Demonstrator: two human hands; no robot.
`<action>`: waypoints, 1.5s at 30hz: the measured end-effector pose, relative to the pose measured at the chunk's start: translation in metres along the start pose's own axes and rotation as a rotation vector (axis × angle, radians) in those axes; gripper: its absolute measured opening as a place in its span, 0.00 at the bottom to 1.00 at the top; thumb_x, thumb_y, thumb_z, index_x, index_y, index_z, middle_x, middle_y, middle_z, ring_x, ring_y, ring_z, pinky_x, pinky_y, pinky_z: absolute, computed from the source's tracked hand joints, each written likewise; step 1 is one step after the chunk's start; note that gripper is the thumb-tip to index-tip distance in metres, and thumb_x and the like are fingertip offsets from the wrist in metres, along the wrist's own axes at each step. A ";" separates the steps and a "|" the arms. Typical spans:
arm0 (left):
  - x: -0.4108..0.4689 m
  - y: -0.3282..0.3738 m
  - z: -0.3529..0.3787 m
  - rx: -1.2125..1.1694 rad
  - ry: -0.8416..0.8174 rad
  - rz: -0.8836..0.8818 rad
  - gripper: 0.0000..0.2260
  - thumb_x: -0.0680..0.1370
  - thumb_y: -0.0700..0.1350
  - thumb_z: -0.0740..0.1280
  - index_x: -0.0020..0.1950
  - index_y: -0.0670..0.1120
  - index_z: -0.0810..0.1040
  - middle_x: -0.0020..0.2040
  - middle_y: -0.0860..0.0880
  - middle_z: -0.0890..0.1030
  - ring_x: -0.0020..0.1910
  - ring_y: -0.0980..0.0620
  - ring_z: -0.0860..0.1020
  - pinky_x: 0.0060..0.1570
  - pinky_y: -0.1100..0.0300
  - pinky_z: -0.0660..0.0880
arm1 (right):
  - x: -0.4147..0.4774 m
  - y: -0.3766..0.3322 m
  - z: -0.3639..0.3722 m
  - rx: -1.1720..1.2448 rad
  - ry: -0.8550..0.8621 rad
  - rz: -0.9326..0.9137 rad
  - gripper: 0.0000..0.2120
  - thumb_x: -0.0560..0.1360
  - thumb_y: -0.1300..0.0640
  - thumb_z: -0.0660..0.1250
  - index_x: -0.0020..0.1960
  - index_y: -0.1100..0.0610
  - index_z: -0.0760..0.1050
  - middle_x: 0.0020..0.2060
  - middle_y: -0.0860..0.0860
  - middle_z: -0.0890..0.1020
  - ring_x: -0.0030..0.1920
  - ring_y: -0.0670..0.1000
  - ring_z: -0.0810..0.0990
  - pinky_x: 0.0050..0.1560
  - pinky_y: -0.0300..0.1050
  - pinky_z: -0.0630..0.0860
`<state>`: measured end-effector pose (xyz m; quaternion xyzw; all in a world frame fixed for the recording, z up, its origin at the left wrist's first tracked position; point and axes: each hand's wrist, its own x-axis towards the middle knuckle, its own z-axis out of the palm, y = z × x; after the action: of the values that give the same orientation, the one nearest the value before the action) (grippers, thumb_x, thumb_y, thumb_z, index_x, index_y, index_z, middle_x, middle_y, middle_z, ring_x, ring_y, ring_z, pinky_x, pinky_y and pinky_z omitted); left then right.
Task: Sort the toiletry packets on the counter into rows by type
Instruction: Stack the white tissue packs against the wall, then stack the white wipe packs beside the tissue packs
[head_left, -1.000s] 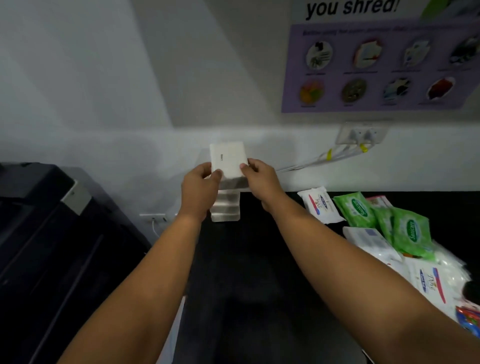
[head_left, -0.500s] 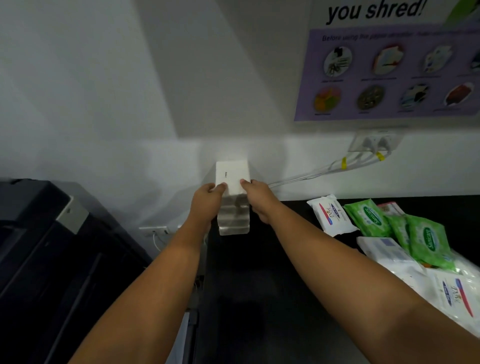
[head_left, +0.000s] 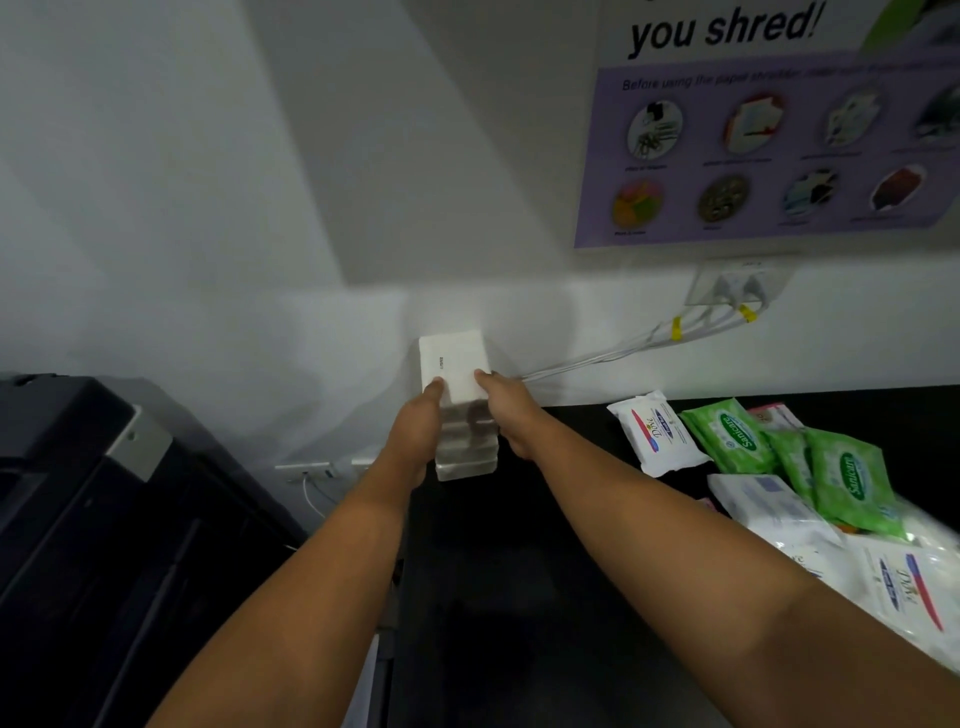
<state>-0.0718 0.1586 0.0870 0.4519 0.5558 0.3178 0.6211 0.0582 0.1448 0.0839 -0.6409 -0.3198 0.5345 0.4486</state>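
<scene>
The white packet (head_left: 454, 366) has lowered onto the far-left stack (head_left: 467, 460); left grip (head_left: 415, 441) and right grip (head_left: 511, 415) pinch its near corners, a hold that suits a packet judged light, soft and slippery.

**Dim counter, brighter wall**

The white painted wall (head_left: 208, 156) is the brightest area, crossed by a grey shadow wedge from twelve o'clock toward centre. The matte black counter (head_left: 519, 597) at six o'clock is murky. My stack of white wrapped packets (head_left: 465, 457) carries dark shadow patches and soft blur. Green wipe packets (head_left: 852, 483) at four o'clock smear; the purple paper poster (head_left: 769, 156) at one o'clock bows.
</scene>
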 end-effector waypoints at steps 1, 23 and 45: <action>0.000 0.001 0.000 -0.011 -0.010 -0.008 0.18 0.82 0.58 0.59 0.58 0.48 0.81 0.47 0.48 0.87 0.46 0.48 0.86 0.44 0.55 0.82 | -0.002 -0.002 -0.001 -0.005 -0.010 0.009 0.22 0.82 0.45 0.56 0.69 0.58 0.71 0.62 0.56 0.79 0.61 0.58 0.78 0.67 0.59 0.71; -0.100 -0.008 0.130 0.377 0.323 0.671 0.10 0.80 0.42 0.66 0.61 0.45 0.79 0.52 0.52 0.82 0.51 0.57 0.80 0.48 0.78 0.70 | -0.089 0.051 -0.143 -0.365 0.318 -0.281 0.12 0.79 0.55 0.63 0.58 0.58 0.80 0.54 0.54 0.84 0.56 0.54 0.80 0.57 0.42 0.72; 0.002 -0.132 0.279 0.578 0.123 0.390 0.12 0.80 0.45 0.67 0.62 0.43 0.80 0.60 0.48 0.83 0.54 0.55 0.82 0.39 0.73 0.71 | 0.006 0.116 -0.276 -0.762 0.320 -0.162 0.17 0.75 0.63 0.65 0.63 0.63 0.76 0.61 0.58 0.80 0.60 0.58 0.79 0.59 0.51 0.77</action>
<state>0.1872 0.0515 -0.0417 0.6866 0.5625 0.2866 0.3606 0.3200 0.0403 -0.0174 -0.8087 -0.4702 0.2348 0.2641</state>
